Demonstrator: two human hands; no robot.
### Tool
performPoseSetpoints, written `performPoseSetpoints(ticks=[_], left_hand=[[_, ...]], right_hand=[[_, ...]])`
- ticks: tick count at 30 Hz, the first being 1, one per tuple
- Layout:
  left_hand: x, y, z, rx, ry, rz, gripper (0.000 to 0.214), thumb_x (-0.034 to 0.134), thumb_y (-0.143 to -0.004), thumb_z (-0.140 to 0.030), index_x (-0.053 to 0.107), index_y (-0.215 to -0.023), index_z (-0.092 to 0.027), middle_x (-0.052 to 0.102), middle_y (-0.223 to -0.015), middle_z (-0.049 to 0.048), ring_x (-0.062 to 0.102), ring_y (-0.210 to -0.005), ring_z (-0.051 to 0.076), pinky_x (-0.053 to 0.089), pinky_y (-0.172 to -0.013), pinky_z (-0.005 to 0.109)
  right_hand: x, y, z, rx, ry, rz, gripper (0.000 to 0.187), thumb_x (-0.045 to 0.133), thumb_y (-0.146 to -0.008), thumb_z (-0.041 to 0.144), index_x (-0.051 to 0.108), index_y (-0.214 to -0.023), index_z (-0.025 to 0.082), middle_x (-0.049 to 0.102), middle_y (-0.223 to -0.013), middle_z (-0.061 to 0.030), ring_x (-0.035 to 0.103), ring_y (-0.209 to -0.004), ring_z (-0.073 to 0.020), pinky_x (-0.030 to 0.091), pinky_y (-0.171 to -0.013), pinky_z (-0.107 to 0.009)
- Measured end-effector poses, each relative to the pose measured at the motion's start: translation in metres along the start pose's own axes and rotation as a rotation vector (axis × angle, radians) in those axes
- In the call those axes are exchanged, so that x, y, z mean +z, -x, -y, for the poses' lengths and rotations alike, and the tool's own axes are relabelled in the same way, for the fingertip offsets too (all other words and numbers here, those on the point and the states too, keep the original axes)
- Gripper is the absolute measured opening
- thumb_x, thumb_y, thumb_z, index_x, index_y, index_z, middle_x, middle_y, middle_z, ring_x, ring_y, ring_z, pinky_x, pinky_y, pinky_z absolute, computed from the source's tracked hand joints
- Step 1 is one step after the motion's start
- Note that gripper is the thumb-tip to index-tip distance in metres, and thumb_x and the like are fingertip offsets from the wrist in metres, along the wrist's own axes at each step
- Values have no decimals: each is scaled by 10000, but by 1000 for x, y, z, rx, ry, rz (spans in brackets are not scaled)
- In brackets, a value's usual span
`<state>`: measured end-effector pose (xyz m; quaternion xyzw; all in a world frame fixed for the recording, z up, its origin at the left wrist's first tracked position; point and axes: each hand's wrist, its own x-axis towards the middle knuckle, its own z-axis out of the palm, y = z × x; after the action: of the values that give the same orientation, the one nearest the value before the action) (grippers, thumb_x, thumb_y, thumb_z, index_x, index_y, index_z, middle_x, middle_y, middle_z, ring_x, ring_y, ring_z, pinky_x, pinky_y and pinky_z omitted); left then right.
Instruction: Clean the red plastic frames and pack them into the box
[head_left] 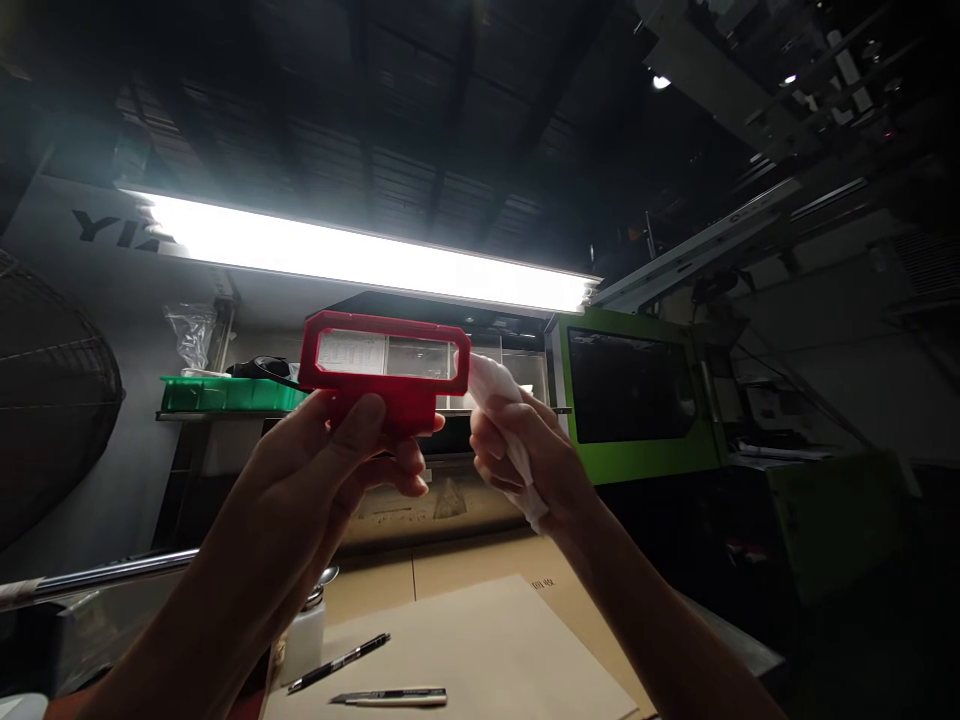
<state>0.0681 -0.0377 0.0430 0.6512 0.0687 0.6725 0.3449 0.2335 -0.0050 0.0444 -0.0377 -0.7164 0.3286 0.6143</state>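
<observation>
At frame centre, your raised left hand grips a red rectangular plastic frame; your right hand's fingers clench a white crumpled cloth beside it.

Two hands were up: left hand, right hand. One red frame, one white cloth. At six o'clock, one pen and one knife. At nine o'clock, one green tray.
</observation>
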Motion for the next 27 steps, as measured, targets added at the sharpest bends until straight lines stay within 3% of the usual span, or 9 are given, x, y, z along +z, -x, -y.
performPoseSetpoints(ticks=[2, 5, 9, 14, 17, 19, 22, 27], left_hand=[[2, 0, 0, -3, 11, 4, 139, 603, -820, -250, 706, -755, -182, 678, -600, 8, 616, -510, 107, 524, -484, 166], [2, 0, 1, 10, 5, -2, 138, 605, -818, -257, 702, -756, -181, 669, -598, 13, 610, -521, 109, 523, -484, 161], [1, -1, 4, 11, -21, 12, 146, 604, -819, -271, 706, -782, -173, 674, -613, 24, 616, -534, 116, 513, -471, 159], [4, 0, 3, 15, 11, 28, 144, 592, -823, -249, 700, -775, -166, 674, -586, 18, 612, -520, 111, 518, -498, 169], [6, 2, 2, -8, 6, 25, 156, 568, -838, -230, 680, -760, -156, 670, -577, 11, 608, -530, 106, 515, -513, 164], [6, 1, 3, -20, 9, 18, 156, 561, -842, -223, 672, -759, -151, 670, -577, 9, 607, -534, 103, 513, -519, 160], [5, -1, 4, -14, 30, 31, 136, 572, -835, -228, 676, -789, -153, 682, -597, 9, 612, -547, 106, 516, -526, 165], [-2, -2, 6, -22, 1, 33, 137, 593, -826, -265, 676, -827, -156, 693, -603, 13, 617, -542, 106, 515, -527, 165]], right_hand=[[3, -4, -2, 67, -177, 76, 151, 497, -804, 241, 477, -666, 185, 384, -522, 92, 224, -345, -18, 156, -305, -164], [8, -7, -2, 117, -322, 157, 53, 496, -786, 243, 521, -795, 197, 353, -498, 110, 188, -337, -21, 137, -303, -158], [9, -10, -2, 136, -424, 260, 253, 482, -764, 239, 560, -1002, 205, 337, -473, 118, 147, -336, -34, 115, -298, -166], [11, -9, -9, 125, -538, 277, 331, 474, -746, 219, 564, -1064, 220, 318, -437, 124, 139, -322, -44, 132, -294, -159], [17, -7, -14, 72, -616, 224, 230, 487, -743, 222, 588, -950, 209, 331, -437, 121, 156, -312, -38, 151, -289, -145], [21, -5, -18, 37, -662, 174, 102, 488, -746, 221, 576, -728, 173, 341, -442, 104, 172, -314, -28, 164, -289, -144], [24, -5, -23, 32, -678, 112, 248, 485, -754, 217, 452, -515, 161, 348, -435, 83, 184, -318, -20, 176, -294, -149], [23, -8, -26, 57, -660, 180, 188, 482, -761, 196, 482, -574, 173, 361, -432, 84, 182, -316, -32, 158, -297, -152]])
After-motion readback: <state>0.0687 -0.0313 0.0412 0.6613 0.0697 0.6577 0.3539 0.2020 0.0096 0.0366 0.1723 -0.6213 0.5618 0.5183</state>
